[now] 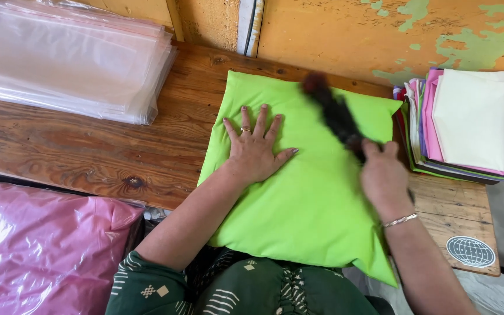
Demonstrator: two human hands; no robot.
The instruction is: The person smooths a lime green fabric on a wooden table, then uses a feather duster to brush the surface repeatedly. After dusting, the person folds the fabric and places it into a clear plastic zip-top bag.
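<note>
Here, starting from the left, a pink plastic-wrapped bundle (42, 251) sits low beside the wooden table (88, 146), and a stack of clear plastic bags (71, 64) lies flat at the table's far corner, squared up and well apart from the hands, as though kept within reach but out of the way. In the middle of the table lies a lime-green cushion (310, 198), its near end hanging over the table edge toward the person's lap. The left hand (256, 149) is pressed flat on the cushion's upper left part, fingers spread apart and gripping nothing; that weight seems meant to pin the soft cover so it cannot slide or bunch. The right hand (383, 175) is closed around the handle end of a dark brush (333, 114), which is blurred as it slants across the cushion's top right area, bristles apparently against the fabric. Further right, a pile of folded fabric covers (468, 122) in white, pink and other colours rests against the peeling orange wall (351, 35), just beside the cushion's corner.
</note>
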